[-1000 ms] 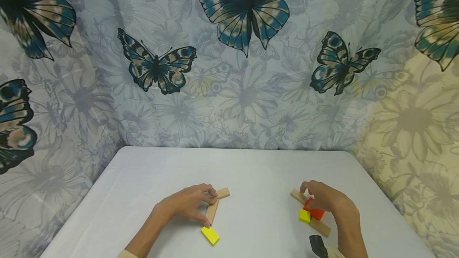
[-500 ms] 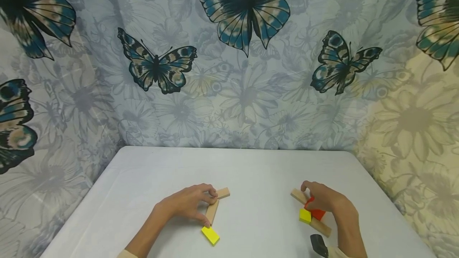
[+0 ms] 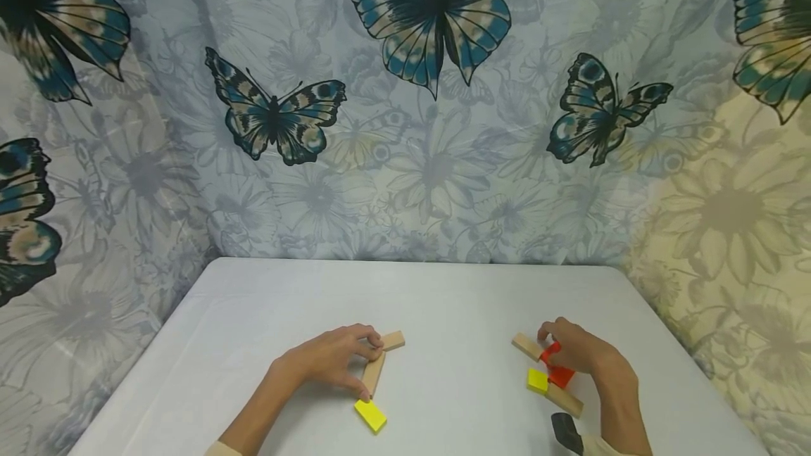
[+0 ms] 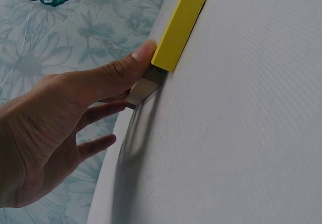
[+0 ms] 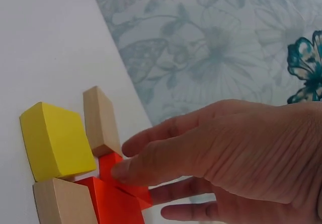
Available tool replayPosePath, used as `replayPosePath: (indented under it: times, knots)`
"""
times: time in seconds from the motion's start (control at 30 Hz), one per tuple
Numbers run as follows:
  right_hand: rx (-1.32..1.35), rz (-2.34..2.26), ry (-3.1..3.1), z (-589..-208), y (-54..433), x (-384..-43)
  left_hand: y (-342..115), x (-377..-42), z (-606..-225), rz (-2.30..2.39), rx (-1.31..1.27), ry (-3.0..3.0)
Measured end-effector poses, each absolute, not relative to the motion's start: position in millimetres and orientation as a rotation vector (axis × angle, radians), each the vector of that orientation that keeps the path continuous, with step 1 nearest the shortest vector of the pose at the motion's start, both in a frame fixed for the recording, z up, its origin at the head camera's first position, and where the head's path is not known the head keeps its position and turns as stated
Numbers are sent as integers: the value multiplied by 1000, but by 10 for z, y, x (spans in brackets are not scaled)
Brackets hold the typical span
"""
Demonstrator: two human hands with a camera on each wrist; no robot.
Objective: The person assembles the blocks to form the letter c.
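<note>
Head view: a white table (image 3: 456,315) carries two groups of blocks, one left of its middle, the other nearer its right edge. The left hand (image 3: 332,357) is partly spread, fingers and thumb bent round the ends of a long wooden block (image 3: 374,374), which it holds lengthwise. Beyond that block, toward the table's far edge, a short wooden block (image 3: 394,340) lies angled at the fingertips; at the other end, a yellow block (image 3: 370,416) lies just beside the thumb.

Toward the table's right edge, the right hand (image 3: 578,349) is nearly closed, pinching a red piece (image 3: 560,376) (whether the red is one part or two, I cannot tell). One wooden block (image 3: 526,346) reaches out toward the far edge, touching the red; another wooden block (image 3: 564,400) lies on the near side, with a yellow cube (image 3: 537,381) by its end. Patterned butterfly cloth (image 3: 437,181) hangs behind the table's far edge.
</note>
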State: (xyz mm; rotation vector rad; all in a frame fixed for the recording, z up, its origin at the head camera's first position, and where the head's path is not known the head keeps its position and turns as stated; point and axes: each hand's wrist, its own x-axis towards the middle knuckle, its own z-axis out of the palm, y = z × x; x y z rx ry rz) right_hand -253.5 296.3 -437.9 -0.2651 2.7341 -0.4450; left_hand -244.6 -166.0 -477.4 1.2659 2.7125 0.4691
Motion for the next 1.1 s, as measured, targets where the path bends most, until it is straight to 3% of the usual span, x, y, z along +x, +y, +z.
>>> replayPosePath:
  times: [1.1]
  knots:
    - [-220,-282,2886,-4486,3074,-2543,-1663,-2443,-4792,476,1230,2711]
